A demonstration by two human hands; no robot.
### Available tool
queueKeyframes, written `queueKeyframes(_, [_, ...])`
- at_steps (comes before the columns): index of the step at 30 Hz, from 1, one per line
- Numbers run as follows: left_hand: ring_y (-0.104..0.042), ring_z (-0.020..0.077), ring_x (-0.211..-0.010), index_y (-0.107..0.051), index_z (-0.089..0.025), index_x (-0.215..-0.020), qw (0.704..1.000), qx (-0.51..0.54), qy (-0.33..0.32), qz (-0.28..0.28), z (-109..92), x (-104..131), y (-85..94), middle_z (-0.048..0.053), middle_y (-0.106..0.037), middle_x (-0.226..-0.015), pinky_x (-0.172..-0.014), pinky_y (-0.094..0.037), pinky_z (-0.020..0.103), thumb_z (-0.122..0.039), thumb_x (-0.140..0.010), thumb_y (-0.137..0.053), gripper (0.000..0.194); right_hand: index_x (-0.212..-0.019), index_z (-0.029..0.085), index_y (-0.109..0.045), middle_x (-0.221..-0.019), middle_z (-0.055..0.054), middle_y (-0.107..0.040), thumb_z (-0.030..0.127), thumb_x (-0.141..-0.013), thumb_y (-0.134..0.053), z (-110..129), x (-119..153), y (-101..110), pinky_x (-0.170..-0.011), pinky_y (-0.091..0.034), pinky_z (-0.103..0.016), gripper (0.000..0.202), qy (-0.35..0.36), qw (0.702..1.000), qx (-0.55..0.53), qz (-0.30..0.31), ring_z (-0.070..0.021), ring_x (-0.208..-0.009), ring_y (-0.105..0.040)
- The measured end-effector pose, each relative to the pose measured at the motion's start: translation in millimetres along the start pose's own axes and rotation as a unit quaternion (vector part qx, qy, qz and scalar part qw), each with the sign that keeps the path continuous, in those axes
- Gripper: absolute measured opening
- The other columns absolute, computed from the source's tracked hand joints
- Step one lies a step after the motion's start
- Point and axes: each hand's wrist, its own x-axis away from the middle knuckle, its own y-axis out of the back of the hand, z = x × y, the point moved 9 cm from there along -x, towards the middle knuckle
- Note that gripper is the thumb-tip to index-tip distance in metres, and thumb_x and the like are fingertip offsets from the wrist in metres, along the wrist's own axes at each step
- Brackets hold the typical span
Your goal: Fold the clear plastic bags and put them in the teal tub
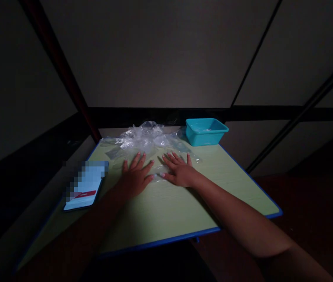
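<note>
My left hand (pixel 136 178) lies flat with its fingers spread over the near part of the table. To its right, my right hand (pixel 179 170) is also flat, fingers fanned out. Between and beneath them shows a clear plastic bag (pixel 159 174), thin and see-through; its outline is hard to make out. Both hands appear to press on it. Just beyond the fingertips sits a crumpled heap of clear plastic bags (pixel 145 137), with loose flat edges reaching toward the hands.
A turquoise plastic basket (pixel 206 137) stands at the table's back right corner. On the left lies a lit tablet (pixel 85 184), partly blurred out. The pale green table (pixel 166 219) has a blue edge. Behind it rises a panelled wall (pixel 160 55). The room is dim.
</note>
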Motion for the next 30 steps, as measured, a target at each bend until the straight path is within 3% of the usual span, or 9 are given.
queueKeyframes(4, [-0.008,0.0364,-0.142,-0.042,-0.042,-0.136,1.000,0.014,-0.028,0.006,-5.1,-0.9,-4.9,0.007,-0.022,-0.154,-0.102,-0.015,0.069,-0.042,-0.092,-0.043,0.044,-0.136,0.020,-0.044,-0.147,-0.014,-0.035,0.039,-0.090,-0.041,-16.5,-3.1,20.6,-0.103,0.001,-0.069,0.050,-0.032,0.996,0.011,-0.085,-0.0301,-0.140,-0.019])
queueKeyframes(8, [-0.008,0.0387,-0.141,-0.043,-0.042,-0.135,0.999,0.018,-0.027,0.014,-1.6,-1.6,-9.6,0.009,-0.023,-0.153,-0.102,-0.014,0.069,-0.045,-0.091,-0.044,0.044,-0.124,0.022,-0.056,-0.144,-0.012,-0.042,0.035,-0.084,-0.055,-8.8,-2.5,22.6,-0.104,-0.017,-0.064,0.042,0.029,0.997,-0.024,-0.070,-0.0295,-0.137,-0.027])
queueKeyframes(10, [-0.007,0.0387,-0.141,-0.041,-0.042,-0.136,0.999,0.020,-0.029,0.023,0.2,-1.8,-11.1,0.011,-0.024,-0.153,-0.102,-0.014,0.068,-0.046,-0.091,-0.043,0.045,-0.130,0.022,-0.051,-0.148,-0.011,-0.035,0.039,-0.083,-0.057,0.0,-0.3,16.1,-0.104,-0.020,-0.063,0.050,0.067,0.996,-0.049,-0.034,-0.0293,-0.139,-0.024])
queueKeyframes(13, [-0.006,0.0389,-0.141,-0.040,-0.042,-0.137,0.998,0.022,-0.027,0.046,3.6,-1.2,-13.7,0.011,-0.023,-0.153,-0.101,-0.015,0.069,-0.047,-0.092,-0.041,0.046,-0.143,0.022,-0.034,-0.153,-0.012,-0.020,0.049,-0.085,-0.053,10.9,3.4,3.7,-0.106,-0.014,-0.064,0.067,0.103,0.992,-0.065,0.018,-0.0292,-0.142,-0.015])
queueKeyframes(19, [-0.005,0.0380,-0.141,-0.036,-0.036,-0.141,0.996,0.016,-0.012,0.082,6.8,5.1,-14.8,0.012,-0.023,-0.153,-0.101,-0.018,0.068,-0.048,-0.090,-0.043,0.052,-0.149,0.019,-0.013,-0.155,-0.012,-0.005,0.060,-0.085,-0.044,16.0,8.9,-16.3,-0.106,-0.003,-0.065,0.082,0.092,0.990,-0.030,0.100,-0.0303,-0.143,-0.005])
queueKeyframes(23, [-0.016,0.0358,-0.141,-0.045,-0.024,-0.137,1.000,0.007,-0.003,0.030,6.9,3.1,0.7,0.014,-0.030,-0.150,-0.104,-0.020,0.063,-0.044,-0.090,-0.042,0.051,-0.150,0.021,-0.008,-0.155,-0.011,0.000,0.064,-0.084,-0.042,16.1,11.7,-19.7,-0.106,-0.001,-0.065,0.085,0.082,0.988,-0.026,0.130,-0.0310,-0.143,0.000])
queueKeyframes(27, [-0.038,0.0324,-0.128,-0.055,-0.017,-0.127,0.996,0.033,0.068,-0.051,28.3,-4.0,19.5,0.014,-0.050,-0.136,-0.102,-0.032,0.049,-0.038,-0.090,-0.041,0.045,-0.149,0.022,-0.008,-0.155,-0.011,0.001,0.066,-0.082,-0.045,17.9,15.3,-18.9,-0.106,0.002,-0.064,0.089,0.081,0.985,-0.021,0.149,-0.0310,-0.143,0.001])
queueKeyframes(30, [-0.047,0.0287,-0.114,-0.061,-0.015,-0.115,0.992,0.058,0.079,-0.084,39.0,-7.5,26.0,0.012,-0.060,-0.120,-0.098,-0.037,0.043,-0.037,-0.088,-0.044,0.039,-0.149,0.021,-0.006,-0.155,-0.011,0.002,0.071,-0.077,-0.048,21.9,20.5,-17.1,-0.106,0.004,-0.064,0.097,0.086,0.982,-0.016,0.166,-0.0313,-0.143,0.002])
